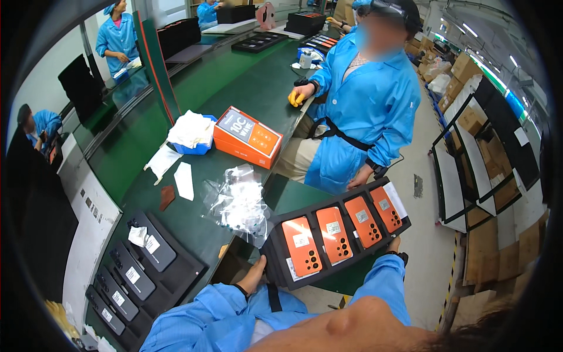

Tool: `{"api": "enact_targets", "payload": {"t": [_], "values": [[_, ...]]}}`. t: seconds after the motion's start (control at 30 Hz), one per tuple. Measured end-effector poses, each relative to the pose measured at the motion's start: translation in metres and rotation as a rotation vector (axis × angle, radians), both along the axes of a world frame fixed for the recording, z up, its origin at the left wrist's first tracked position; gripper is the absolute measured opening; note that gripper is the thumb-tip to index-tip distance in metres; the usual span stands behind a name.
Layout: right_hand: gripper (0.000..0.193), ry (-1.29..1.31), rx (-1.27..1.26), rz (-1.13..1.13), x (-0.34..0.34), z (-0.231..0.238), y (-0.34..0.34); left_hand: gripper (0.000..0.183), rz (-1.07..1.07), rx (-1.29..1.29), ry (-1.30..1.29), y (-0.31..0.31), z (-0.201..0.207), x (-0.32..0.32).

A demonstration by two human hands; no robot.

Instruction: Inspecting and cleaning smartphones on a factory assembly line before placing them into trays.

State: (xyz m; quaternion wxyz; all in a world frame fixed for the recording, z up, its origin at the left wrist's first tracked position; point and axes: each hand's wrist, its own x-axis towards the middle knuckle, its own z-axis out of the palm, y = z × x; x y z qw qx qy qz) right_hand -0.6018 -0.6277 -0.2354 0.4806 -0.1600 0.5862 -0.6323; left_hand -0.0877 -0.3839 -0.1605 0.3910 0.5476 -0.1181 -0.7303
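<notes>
A black foam tray (274,249) is held up in front of me, tilted, at the right side of the bench. Several orange phones (300,242) lie in its slots, backs up, with white labels on them. My left hand (253,276) grips the tray's near left corner, while my right hand (396,244) holds its right end from beneath; most of its fingers are hidden. Close to the tray's left end, a heap of clear plastic bags (239,196) rests on the bench. To my left, a second black tray (183,267) carries several dark phones (135,274).
The green bench (205,167) curves away ahead. On it are an orange box (249,138), a blue bin (193,149) of white cloths and a brown scrap (168,198). A co-worker (366,108) in blue stands ahead right. A shelf rack (469,158) and cartons line the right.
</notes>
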Motion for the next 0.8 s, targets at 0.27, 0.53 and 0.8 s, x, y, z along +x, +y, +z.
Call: {"api": "enact_targets", "payload": {"t": [0.27,0.53,0.8], "values": [[0.043,-0.049,-0.011,0.068,-0.011,-0.040,0.018,0.076,0.012,0.047,-0.024,-0.008,-0.010,-0.004],[0.047,-0.146,-0.137,-0.027,0.008,-0.052,0.107,0.069,0.182,-0.345,-0.195,-0.081,-0.038,0.027],[0.047,-0.052,0.159,-0.176,0.029,-0.058,0.200,0.040,0.284,-0.343,-0.416,-0.102,-0.052,0.026]]}}
